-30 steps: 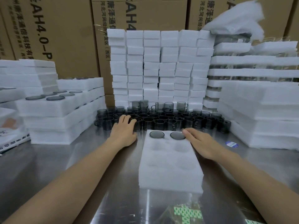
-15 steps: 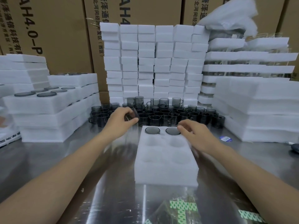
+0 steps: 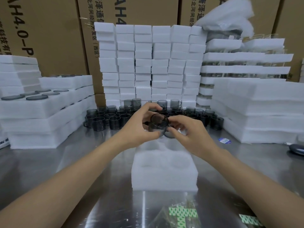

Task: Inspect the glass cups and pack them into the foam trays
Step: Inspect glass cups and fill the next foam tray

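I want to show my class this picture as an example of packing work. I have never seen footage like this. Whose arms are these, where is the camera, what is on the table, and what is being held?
The camera sits on a worker's head, looking down, so the arms are the worker's own. The left hand and right hand together hold one smoky glass cup, tilted as if being checked. Below lies a white foam tray with round hollows, on a steel table. Behind stand many loose cups, with foam stacks and cardboard boxes beyond.

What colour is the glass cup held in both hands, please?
Smoky grey, see-through glass cup, clearest in the head view.
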